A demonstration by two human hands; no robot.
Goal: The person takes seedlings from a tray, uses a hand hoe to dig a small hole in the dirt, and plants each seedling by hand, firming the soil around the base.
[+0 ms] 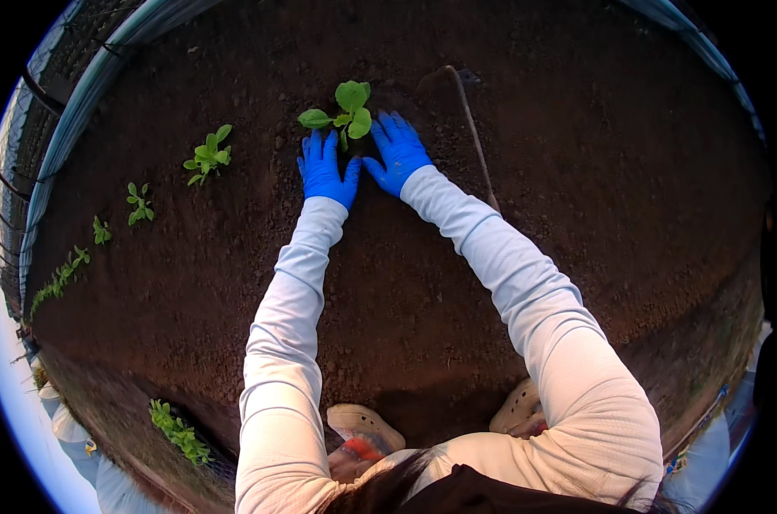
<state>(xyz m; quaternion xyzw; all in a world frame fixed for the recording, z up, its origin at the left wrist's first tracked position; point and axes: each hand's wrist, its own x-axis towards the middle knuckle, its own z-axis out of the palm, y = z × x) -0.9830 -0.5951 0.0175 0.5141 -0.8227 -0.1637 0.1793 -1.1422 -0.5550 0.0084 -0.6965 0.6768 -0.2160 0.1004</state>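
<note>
A leafy green seedling (352, 99) stands in dark brown soil (401, 270) ahead of me. My left hand (327, 167), in a blue glove, lies palm down on the soil just below the seedling's left leaves, fingers spread. My right hand (398, 151), also blue-gloved, rests flat on the soil at the plant's lower right, with its thumb towards the left one. Neither hand holds anything. To the right of my right hand, a thin stick or tool handle (472, 125) lies on the ground; its far end is partly sunk in soil or hard to make out.
A row of seedlings (208, 155) runs off to the left. More green seedlings (179, 432) stand together at the lower left, near my clog-shod foot (366, 424). Plastic sheeting (83, 122) on a curved frame borders the left side.
</note>
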